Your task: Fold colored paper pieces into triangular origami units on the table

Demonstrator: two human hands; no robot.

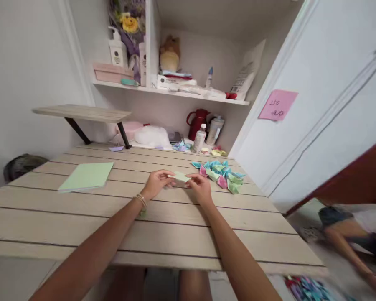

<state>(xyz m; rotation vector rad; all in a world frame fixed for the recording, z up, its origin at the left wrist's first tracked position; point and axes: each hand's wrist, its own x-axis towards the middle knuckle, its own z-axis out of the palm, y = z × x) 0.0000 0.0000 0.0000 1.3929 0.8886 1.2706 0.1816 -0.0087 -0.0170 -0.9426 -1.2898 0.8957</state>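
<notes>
One pale paper between left hand and right hand

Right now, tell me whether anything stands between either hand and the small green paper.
Nothing visible does: the left hand and right hand hold the small green paper at opposite ends. The folded paper pieces lie off to the right, not in between.
</notes>
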